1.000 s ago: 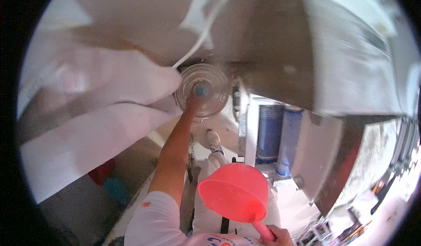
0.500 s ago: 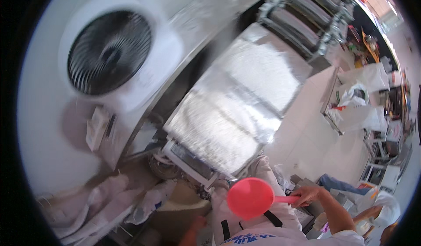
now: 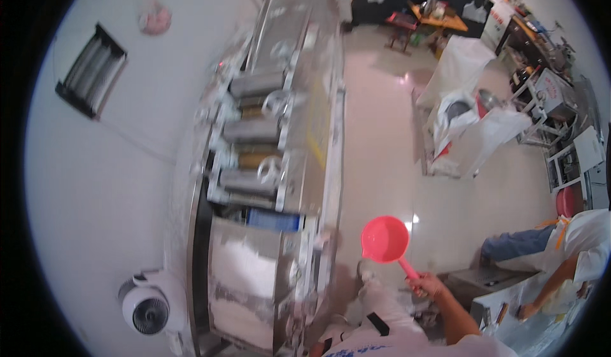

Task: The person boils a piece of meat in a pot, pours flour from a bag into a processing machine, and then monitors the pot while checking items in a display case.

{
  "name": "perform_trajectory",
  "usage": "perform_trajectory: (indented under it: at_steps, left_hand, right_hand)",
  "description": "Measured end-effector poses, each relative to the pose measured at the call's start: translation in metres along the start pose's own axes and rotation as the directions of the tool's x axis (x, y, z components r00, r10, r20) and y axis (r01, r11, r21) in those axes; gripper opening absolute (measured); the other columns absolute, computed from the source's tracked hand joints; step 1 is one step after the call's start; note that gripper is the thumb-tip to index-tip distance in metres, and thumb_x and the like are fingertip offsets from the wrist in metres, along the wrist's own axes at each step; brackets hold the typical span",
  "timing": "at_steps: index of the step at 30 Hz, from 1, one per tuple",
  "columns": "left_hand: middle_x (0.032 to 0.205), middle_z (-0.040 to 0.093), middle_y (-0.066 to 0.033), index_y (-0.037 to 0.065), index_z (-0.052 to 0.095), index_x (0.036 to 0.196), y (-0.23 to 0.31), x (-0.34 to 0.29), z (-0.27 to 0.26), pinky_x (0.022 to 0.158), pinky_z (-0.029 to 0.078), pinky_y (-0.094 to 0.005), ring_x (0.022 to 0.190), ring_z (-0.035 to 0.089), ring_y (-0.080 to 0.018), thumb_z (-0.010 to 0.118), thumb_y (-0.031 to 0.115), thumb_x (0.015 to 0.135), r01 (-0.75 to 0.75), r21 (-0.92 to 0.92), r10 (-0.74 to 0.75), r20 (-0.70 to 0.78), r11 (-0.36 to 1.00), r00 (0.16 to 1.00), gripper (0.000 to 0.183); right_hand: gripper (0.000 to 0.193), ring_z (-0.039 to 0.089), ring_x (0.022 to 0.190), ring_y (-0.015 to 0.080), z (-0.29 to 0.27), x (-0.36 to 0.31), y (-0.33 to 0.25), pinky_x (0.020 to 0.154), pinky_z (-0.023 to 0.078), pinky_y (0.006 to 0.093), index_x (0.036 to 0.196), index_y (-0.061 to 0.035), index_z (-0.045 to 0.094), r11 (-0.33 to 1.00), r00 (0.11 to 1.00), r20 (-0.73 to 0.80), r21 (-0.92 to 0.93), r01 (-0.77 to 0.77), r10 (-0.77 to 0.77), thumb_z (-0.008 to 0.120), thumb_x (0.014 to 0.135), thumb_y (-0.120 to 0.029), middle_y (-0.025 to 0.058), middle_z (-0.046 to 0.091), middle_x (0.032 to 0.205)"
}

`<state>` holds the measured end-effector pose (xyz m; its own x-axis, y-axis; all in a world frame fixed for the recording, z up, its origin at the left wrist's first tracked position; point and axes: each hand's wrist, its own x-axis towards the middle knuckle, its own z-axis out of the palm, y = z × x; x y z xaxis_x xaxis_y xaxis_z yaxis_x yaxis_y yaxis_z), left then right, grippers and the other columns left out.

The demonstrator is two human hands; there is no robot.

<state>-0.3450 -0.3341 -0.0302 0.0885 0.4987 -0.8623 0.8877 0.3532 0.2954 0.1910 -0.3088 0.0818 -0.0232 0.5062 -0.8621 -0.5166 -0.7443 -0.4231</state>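
My right hand [image 3: 426,285] is closed around the handle of a pink plastic dipper [image 3: 385,238]. Its round bowl is held out in front of me, over the tiled floor, and I make out nothing inside. Only a sliver of my left hand [image 3: 317,349] shows at the lower edge beside my clothes, its fingers hidden. To the left of the dipper stands a long metal roller machine [image 3: 305,185]. A metal tray [image 3: 278,274] at its near end bears white, flour-like powder [image 3: 245,268].
A white fan [image 3: 149,306] stands left of the machine. At right, a co-worker [image 3: 582,249] reaches over a metal work surface [image 3: 509,299]. Farther off, large white bags [image 3: 464,64] stand on a low cart, with a wooden table [image 3: 445,21] behind.
My view has swung up and right, bringing the rollers, floor and co-worker into fuller sight. The dipper now points farther forward, still in my right hand. My left hand has mostly left the picture.
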Motion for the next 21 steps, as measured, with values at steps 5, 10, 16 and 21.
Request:
perform_trajectory:
  at_steps: [5,10,16,21]
  left_hand:
    - [0.116,0.07,-0.0236,0.011,0.075,0.11,0.161,0.109,-0.058,0.091,0.056,-0.0529,0.108,0.068,-0.0433,0.068,0.037,0.088,-0.208,0.246,0.226,-0.049,0.947,0.973,0.035]
    - [0.12,0.069,-0.0239,0.013,0.075,0.114,0.286,0.192,-0.096,0.093,0.056,-0.0525,0.112,0.068,-0.044,0.069,0.04,0.088,-0.315,0.488,0.399,-0.075,0.814,0.914,0.038]
    - [0.141,0.059,-0.0257,0.013,0.067,0.134,0.532,0.244,-0.145,0.106,0.051,-0.0528,0.133,0.055,-0.0458,0.065,0.04,0.089,-0.185,0.612,0.226,0.012,0.769,0.974,0.052]
    - [0.114,0.073,-0.0256,0.003,0.075,0.113,0.698,0.342,-0.218,0.094,0.055,-0.0519,0.107,0.07,-0.0441,0.06,0.034,0.089,-0.545,0.691,0.426,0.361,0.475,0.829,0.042]
  right_hand:
    - [0.018,0.056,0.051,0.0123,-0.019,0.007,-0.055,0.046,0.045,0.0289,0.099,-0.0056,0.067,0.974,0.987,-0.105,0.183,0.137,-0.119,0.079,0.091,-0.016,0.0019,0.062,0.069]
    - [0.018,0.057,0.052,0.014,-0.015,0.03,-0.14,0.048,0.048,0.0308,0.098,-0.0052,0.064,0.931,0.974,-0.121,0.292,0.217,-0.189,0.078,0.092,-0.014,0.0026,0.061,0.07]
    - [0.018,0.058,0.052,0.0153,-0.028,0.069,-0.268,0.048,0.048,0.0312,0.099,-0.0035,0.063,0.881,0.931,-0.269,0.337,0.332,-0.247,0.076,0.093,-0.014,0.0038,0.061,0.07]
    - [0.017,0.058,0.051,0.0154,-0.05,0.098,-0.404,0.047,0.049,0.0316,0.093,-0.004,0.063,0.877,0.888,-0.35,0.267,0.4,-0.298,0.076,0.092,-0.014,0.0046,0.062,0.07]
